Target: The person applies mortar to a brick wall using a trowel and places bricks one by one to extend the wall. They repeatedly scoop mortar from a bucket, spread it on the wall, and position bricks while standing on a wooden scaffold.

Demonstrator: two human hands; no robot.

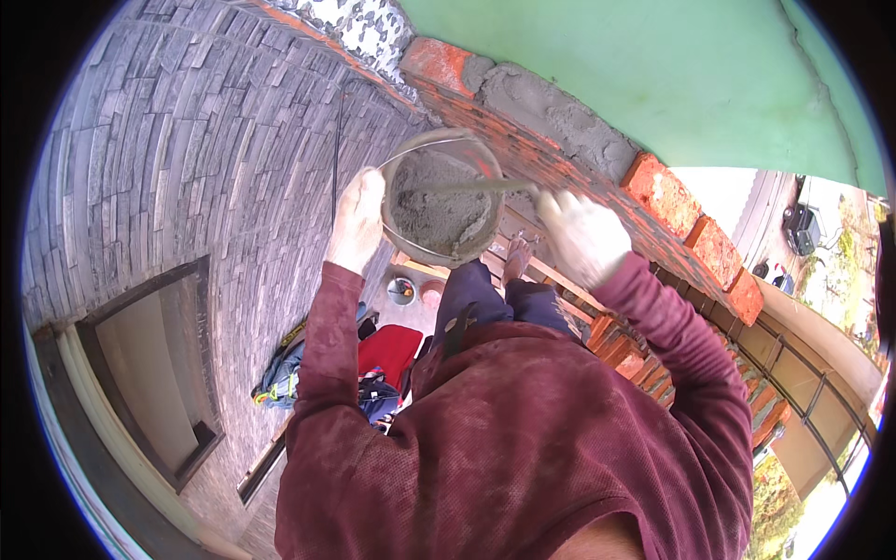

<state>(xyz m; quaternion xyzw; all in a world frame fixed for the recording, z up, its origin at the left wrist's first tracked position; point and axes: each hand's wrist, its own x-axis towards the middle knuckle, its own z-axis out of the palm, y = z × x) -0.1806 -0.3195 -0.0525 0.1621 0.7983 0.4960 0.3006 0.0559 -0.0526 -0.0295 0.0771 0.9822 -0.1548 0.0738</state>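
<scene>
A round bucket (393, 245) of grey mortar (434, 219) is held up in front of me, above my legs. My left hand (357, 219) is closed on the left side of its rim. With my right hand (585, 238) I grip the end of a trowel (509, 186), whose mortar-smeared blade appears edge-on across the bucket's mouth and reaches into the mortar. Its handle is mostly hidden by my fingers. Just beyond the bucket runs a brick wall (513, 140), with a bed of wet mortar (560, 117) along its top.
Orange bricks (661, 196) sit along the wall top, and more bricks (621, 355) are stacked at my right. I stand on wooden planks (560, 275). Below on the left lie a small pail (401, 290) and red cloth (390, 355). Grey stone cladding (205, 140) rises at left.
</scene>
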